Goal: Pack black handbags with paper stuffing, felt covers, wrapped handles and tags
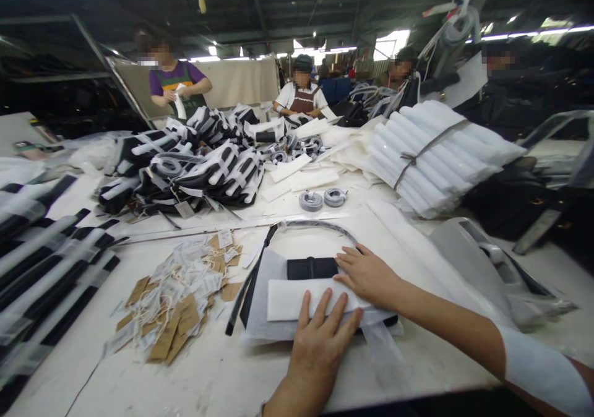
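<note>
A black handbag (310, 268) lies flat on the table in front of me, partly covered by thin white wrapping sheet (260, 329). Its handle (318, 226), in clear plastic wrap, arches away from me. Across the bag's front rests a folded white foam strip (283, 300). My left hand (320, 336) presses down on this strip with fingers spread. Fingers stretched out, my right hand (364, 275) lies on the bag's right side, by the strip's end. A strip of clear film (380, 341) hangs from the near edge.
Tan and white tags (176, 318) with strings lie heaped on the left. Wrapped bags (195, 176) are piled behind, more at far left (51, 268). Two strap coils (310, 200), a tied foam bundle (436, 151) and a grey tape dispenser (477, 262) stand nearby. Several people work beyond.
</note>
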A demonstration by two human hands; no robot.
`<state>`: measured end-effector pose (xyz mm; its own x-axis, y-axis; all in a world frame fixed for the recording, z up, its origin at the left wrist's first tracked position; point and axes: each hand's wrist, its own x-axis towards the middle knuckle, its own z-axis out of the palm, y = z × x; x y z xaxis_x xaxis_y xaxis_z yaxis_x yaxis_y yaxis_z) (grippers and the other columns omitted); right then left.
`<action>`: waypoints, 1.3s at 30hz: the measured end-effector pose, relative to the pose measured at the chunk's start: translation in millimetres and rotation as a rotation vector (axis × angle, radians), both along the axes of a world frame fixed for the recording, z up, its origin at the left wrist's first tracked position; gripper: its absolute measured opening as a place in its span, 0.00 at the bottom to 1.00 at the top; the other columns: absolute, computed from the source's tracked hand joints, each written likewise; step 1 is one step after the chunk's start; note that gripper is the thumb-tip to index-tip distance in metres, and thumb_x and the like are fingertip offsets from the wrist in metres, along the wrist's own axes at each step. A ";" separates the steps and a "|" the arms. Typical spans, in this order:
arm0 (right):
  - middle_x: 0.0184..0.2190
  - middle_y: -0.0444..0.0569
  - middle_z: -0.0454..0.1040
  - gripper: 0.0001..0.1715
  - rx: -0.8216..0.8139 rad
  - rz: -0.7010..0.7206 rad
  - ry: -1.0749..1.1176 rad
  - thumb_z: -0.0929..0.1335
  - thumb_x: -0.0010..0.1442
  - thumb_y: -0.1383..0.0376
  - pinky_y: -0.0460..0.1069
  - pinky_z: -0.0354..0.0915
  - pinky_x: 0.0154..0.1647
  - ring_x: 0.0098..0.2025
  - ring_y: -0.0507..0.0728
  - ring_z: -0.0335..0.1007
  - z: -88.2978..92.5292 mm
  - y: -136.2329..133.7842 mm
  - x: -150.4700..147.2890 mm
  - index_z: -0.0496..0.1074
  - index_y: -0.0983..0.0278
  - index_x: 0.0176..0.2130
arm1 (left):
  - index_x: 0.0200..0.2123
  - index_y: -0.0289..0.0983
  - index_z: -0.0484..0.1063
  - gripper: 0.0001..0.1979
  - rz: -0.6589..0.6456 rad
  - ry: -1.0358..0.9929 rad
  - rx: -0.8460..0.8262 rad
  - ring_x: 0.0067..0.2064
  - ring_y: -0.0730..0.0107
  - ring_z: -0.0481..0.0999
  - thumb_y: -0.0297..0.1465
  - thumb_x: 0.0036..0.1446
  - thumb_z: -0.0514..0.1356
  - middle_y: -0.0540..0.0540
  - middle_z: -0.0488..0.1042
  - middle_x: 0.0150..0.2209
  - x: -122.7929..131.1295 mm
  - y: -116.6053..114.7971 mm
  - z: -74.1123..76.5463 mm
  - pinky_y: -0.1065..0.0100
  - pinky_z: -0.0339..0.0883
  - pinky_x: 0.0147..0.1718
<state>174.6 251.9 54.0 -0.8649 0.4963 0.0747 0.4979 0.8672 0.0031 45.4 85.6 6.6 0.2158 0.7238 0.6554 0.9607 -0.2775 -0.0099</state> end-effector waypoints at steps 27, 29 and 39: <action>0.60 0.52 0.72 0.22 0.048 0.300 0.569 0.64 0.69 0.68 0.60 0.61 0.66 0.68 0.60 0.57 -40.6 -65.5 103.7 0.69 0.59 0.61 | 0.53 0.50 0.73 0.17 0.054 -0.260 -0.381 0.64 0.50 0.67 0.43 0.62 0.61 0.49 0.73 0.60 19.4 -8.6 40.4 0.35 0.47 0.65; 0.60 0.52 0.72 0.22 0.042 0.296 0.581 0.64 0.70 0.68 0.61 0.61 0.66 0.68 0.60 0.57 -41.1 -66.8 104.3 0.69 0.59 0.61 | 0.49 0.46 0.74 0.13 0.088 -0.290 -0.338 0.63 0.49 0.67 0.41 0.63 0.61 0.47 0.74 0.59 27.6 -6.0 37.4 0.35 0.44 0.65; 0.61 0.52 0.71 0.24 -0.016 0.245 0.615 0.65 0.68 0.70 0.61 0.61 0.67 0.68 0.60 0.57 -39.9 -74.3 105.0 0.68 0.59 0.62 | 0.50 0.44 0.73 0.11 0.056 -0.224 -0.139 0.60 0.56 0.72 0.34 0.65 0.59 0.48 0.77 0.54 32.0 -1.6 10.7 0.45 0.40 0.68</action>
